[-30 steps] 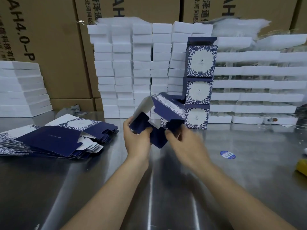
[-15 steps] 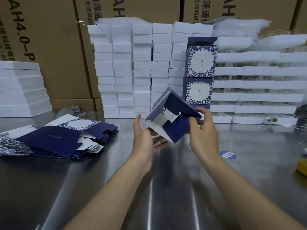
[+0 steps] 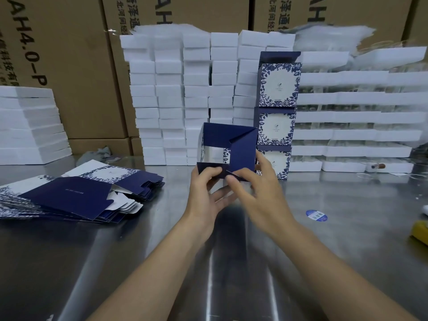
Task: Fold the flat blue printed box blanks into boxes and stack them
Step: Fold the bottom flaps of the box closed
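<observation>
While the left hand [image 3: 203, 193] pinches a dark flap of the half-folded box [image 3: 243, 147], the right hand [image 3: 259, 188] holds its side in a closed grip above the surface [image 3: 115, 262].

The shiny stainless-steel table [image 3: 139, 251] is carrying it all, and the tower of three folded blue-and-white floral boxes [image 3: 276, 126] is standing at its back, so that's our marker. Immediately left of the tower, columns of white foam blocks [image 3: 183, 100] are rising in rows. Right of it, long white foam trays [image 3: 352, 135] are lying in layers. Well to the tower's left and nearer us, a fanned pile of flat navy printed box blanks [image 3: 76, 198] is spreading out. In front of the tower and rightward, a round blue sticker [image 3: 316, 215] is lying flat; further right, a yellow object [image 3: 420, 230] is poking in at the edge.
</observation>
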